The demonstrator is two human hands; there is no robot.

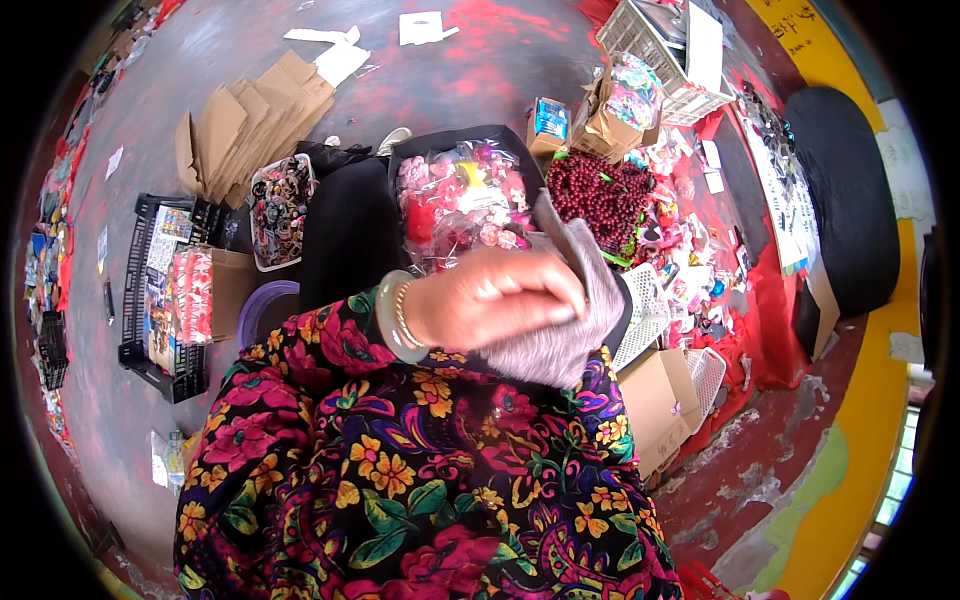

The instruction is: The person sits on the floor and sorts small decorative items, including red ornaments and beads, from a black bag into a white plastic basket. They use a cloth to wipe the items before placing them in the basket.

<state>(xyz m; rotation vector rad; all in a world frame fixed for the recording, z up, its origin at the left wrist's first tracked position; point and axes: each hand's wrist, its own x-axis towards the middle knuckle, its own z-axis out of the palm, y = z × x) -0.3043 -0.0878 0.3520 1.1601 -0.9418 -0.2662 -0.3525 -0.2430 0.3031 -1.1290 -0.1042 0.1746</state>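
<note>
Left hand [490, 298] clenched around grey cloth [575, 320]; right hand not seen. Bag of pink trinkets [460, 200] lay at 12 o'clock, red beads [600, 195] at 1 o'clock.

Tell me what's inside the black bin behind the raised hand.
The black bin holds clear bags of pink and red trinkets. Its near edge and lower contents are hidden by the hand and the grey cloth it holds.

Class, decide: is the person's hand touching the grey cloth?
Touching. The head view shows the left hand with fingers closed around the grey cloth, no gap visible.
</note>
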